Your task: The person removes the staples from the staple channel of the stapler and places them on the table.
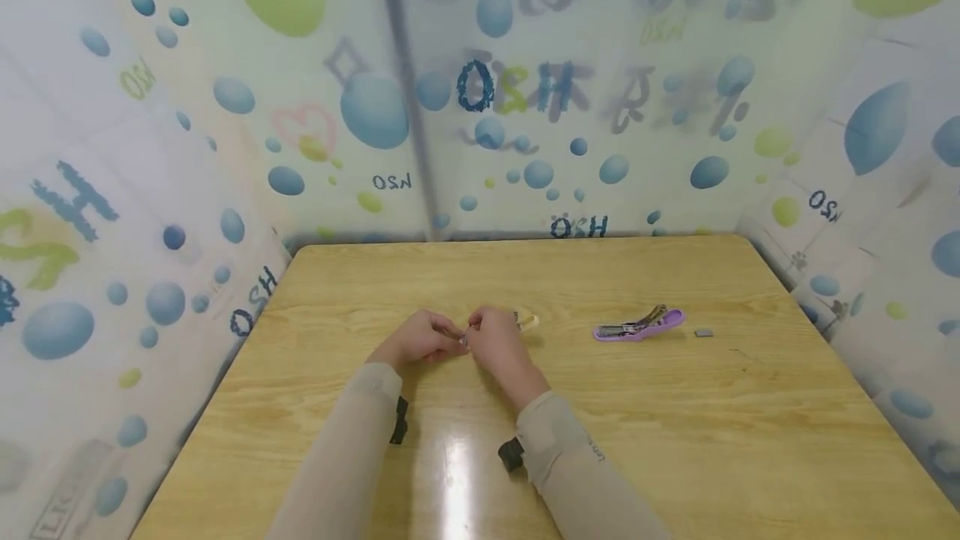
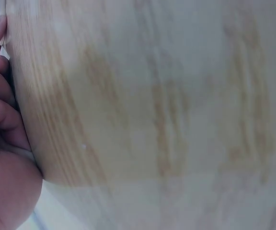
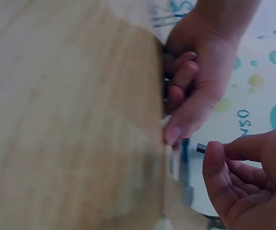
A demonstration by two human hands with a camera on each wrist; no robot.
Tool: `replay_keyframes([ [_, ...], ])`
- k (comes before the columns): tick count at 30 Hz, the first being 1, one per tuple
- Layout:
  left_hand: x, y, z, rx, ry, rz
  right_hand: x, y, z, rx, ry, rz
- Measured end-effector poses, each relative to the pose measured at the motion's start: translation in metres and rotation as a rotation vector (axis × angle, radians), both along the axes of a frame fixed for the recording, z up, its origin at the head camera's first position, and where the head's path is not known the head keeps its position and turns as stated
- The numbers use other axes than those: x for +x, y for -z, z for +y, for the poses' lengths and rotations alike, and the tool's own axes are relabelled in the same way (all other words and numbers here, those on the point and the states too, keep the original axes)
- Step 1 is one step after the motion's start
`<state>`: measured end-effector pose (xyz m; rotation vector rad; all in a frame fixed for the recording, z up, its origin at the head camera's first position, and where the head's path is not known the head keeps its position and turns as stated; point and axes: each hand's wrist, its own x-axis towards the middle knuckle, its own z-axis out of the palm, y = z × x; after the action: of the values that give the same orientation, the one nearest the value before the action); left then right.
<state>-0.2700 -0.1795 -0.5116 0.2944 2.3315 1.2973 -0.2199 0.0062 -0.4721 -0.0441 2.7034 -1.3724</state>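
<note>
My left hand (image 1: 426,337) holds the near end of an opened stapler (image 3: 185,165) with a metal channel, its thumb at the tip in the right wrist view. The stapler's pale yellow far end (image 1: 530,323) shows beyond my right hand (image 1: 501,347) in the head view. Between thumb and forefinger my right hand pinches a short grey strip of staples (image 3: 201,148), held just beside the channel's end. At the left edge of the left wrist view, curled fingers (image 2: 4,115) of the left hand show; most of the stapler is hidden there.
A purple stapler (image 1: 641,325) lies opened on the wooden table (image 1: 637,423), right of my hands. Next to it is a small grey staple strip (image 1: 703,332). Patterned curtain-like walls (image 1: 525,148) stand at the table's back and sides.
</note>
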Motion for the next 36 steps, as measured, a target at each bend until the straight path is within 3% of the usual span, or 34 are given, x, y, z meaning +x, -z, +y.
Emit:
replay_keyframes([
  [7, 0.001, 0.0, 0.0, -0.004, -0.002, -0.012, 0.001, -0.025, 0.01, -0.058, -0.008, 0.003],
  [14, 0.003, 0.0, 0.002, -0.02, -0.015, -0.022, -0.001, -0.045, 0.037, -0.216, 0.042, -0.053],
  [20, 0.004, -0.004, 0.002, -0.035, -0.021, -0.007, -0.006, -0.057, 0.076, -0.187, 0.085, -0.003],
  [28, 0.007, -0.009, 0.003, -0.042, -0.016, -0.015, -0.013, -0.045, 0.129, -0.154, 0.126, -0.038],
  [36, 0.004, -0.007, 0.002, -0.042, -0.026, -0.007, -0.014, -0.023, 0.143, -0.14, 0.129, -0.113],
])
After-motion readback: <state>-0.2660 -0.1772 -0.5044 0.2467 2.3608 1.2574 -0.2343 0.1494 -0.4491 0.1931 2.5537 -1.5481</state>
